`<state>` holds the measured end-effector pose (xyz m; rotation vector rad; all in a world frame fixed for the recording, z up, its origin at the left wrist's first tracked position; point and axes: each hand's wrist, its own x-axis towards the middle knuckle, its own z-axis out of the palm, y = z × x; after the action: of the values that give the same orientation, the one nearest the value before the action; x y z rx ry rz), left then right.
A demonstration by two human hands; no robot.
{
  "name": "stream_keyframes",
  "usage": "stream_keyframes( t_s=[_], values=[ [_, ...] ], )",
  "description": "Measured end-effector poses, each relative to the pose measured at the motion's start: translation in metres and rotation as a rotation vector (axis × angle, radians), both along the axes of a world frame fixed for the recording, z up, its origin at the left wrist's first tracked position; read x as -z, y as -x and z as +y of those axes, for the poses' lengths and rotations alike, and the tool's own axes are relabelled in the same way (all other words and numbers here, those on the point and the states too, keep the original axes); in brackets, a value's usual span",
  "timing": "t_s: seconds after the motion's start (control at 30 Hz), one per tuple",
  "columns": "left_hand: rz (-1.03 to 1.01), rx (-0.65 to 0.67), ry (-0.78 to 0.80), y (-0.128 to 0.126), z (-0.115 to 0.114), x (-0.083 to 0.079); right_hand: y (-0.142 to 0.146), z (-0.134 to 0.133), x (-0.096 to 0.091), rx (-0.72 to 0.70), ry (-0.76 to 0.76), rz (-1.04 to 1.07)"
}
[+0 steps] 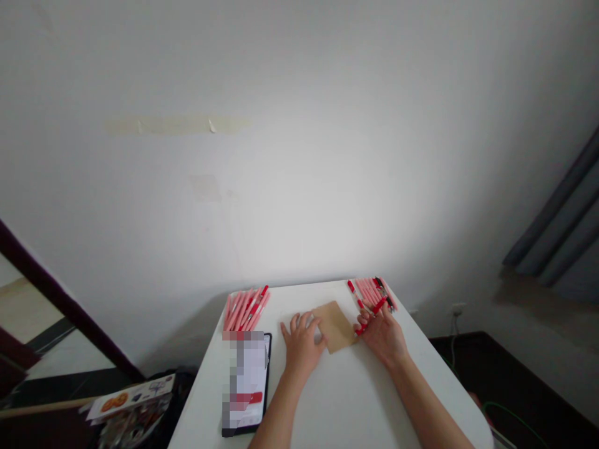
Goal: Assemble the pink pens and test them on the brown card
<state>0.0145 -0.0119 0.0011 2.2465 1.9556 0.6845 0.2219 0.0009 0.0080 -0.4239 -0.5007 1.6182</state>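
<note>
In the head view, my right hand (382, 333) holds a red pen (378, 305) across its fingers, at the right part of the white table. My left hand (303, 346) rests with spread fingers on the left edge of a tan paper sheet (337, 327), which lies tilted between the two hands. Just beyond my right hand lies a group of pink and red pens (367, 290), a few with black parts. Another bundle of pink and red pens (247, 308) lies at the table's far left.
A phone (248, 383) with a lit, partly blurred screen lies at the left of the white table (346, 405). The table's far edge meets a wall (299, 187). Down at the left stands a dark bag or bin with a printed box (133, 397).
</note>
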Motion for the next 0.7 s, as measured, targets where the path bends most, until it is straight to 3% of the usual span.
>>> stream_keyframes(
  t_s=[0.2,0.5,0.7],
  values=[
    [-0.045,-0.091,-0.041,0.004,0.005,-0.006,-0.003,0.003,0.003,0.034,-0.027,-0.108],
    [-0.002,-0.126,-0.084,0.004,0.003,-0.006,-0.001,0.003,0.004,0.045,0.024,-0.014],
    [0.075,-0.152,-0.070,0.004,0.007,0.000,0.003,0.005,0.008,0.199,0.006,-0.119]
  ],
)
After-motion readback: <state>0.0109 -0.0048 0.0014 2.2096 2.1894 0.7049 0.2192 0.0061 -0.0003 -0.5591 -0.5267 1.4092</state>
